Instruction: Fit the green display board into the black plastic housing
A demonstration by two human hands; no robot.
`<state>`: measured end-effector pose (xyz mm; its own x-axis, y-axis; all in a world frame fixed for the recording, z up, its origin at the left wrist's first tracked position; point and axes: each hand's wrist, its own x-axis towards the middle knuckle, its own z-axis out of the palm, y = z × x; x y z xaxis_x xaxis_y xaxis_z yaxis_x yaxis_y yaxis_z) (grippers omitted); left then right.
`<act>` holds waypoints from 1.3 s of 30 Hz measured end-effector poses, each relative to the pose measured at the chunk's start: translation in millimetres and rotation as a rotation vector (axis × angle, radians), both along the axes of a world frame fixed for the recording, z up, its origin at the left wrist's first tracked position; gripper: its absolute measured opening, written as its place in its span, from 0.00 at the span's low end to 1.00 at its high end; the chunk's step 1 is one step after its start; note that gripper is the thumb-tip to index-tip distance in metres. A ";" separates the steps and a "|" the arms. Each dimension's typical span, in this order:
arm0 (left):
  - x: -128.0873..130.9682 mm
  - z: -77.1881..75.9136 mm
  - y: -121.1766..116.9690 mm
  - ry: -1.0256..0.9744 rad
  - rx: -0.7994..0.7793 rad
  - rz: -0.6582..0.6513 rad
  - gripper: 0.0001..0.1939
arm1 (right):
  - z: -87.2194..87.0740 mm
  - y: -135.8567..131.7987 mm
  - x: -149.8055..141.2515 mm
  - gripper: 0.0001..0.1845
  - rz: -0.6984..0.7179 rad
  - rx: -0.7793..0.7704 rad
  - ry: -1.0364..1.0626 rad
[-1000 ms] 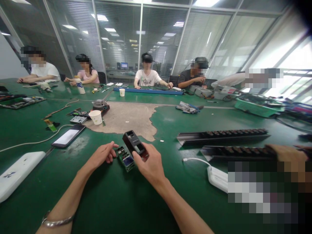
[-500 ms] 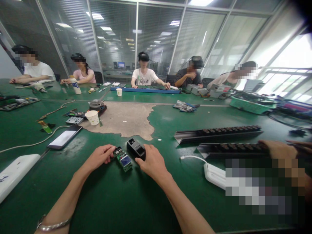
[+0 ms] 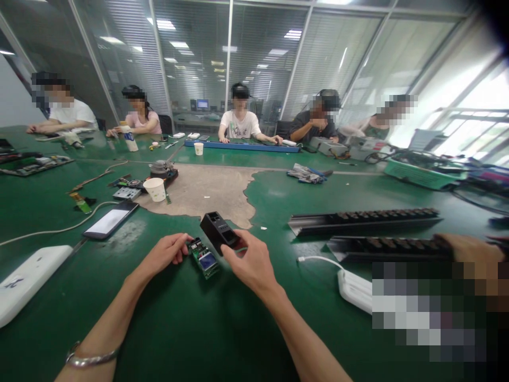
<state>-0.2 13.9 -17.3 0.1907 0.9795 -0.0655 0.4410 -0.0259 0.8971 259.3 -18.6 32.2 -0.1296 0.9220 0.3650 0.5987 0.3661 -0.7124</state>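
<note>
My right hand (image 3: 254, 260) is closed around a black plastic housing (image 3: 218, 231) with cut-out openings, tilted and lifted off the table. To its left, a small green circuit board (image 3: 203, 260) with a blue display stands at a slant close to the tabletop. The fingers of my left hand (image 3: 172, 248) pinch the far left end of this board. Board and housing are close together but apart. A silver bracelet (image 3: 93, 361) is around my left wrist.
A paper cup (image 3: 155, 189), a phone (image 3: 110, 220) and a white power bank (image 3: 34, 281) are on the left. Two black rails (image 3: 369, 217) and a white device with a cable (image 3: 353, 289) lie right. A co-worker's hand (image 3: 467, 249) touches the nearer rail. Several people sit opposite.
My right hand has raised and tilted the black housing off the table. My left hand has stayed at the board's end. The whole view has shifted slightly.
</note>
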 end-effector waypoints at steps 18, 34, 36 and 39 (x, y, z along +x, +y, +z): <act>0.9 -2.1 0.1 -0.065 -0.051 0.058 0.34 | -18.1 -27.1 -28.4 0.19 0.104 0.073 -0.180; 3.1 12.1 -5.8 0.022 -0.060 -0.108 0.29 | -26.6 -30.9 -29.7 0.18 0.103 -0.015 -0.262; 2.8 10.5 -5.0 0.025 -0.057 -0.097 0.29 | -27.9 -30.2 -30.0 0.17 0.102 -0.026 -0.257; 2.9 9.9 -4.3 0.009 -0.060 -0.093 0.29 | -29.1 -28.9 -30.2 0.18 0.107 -0.032 -0.242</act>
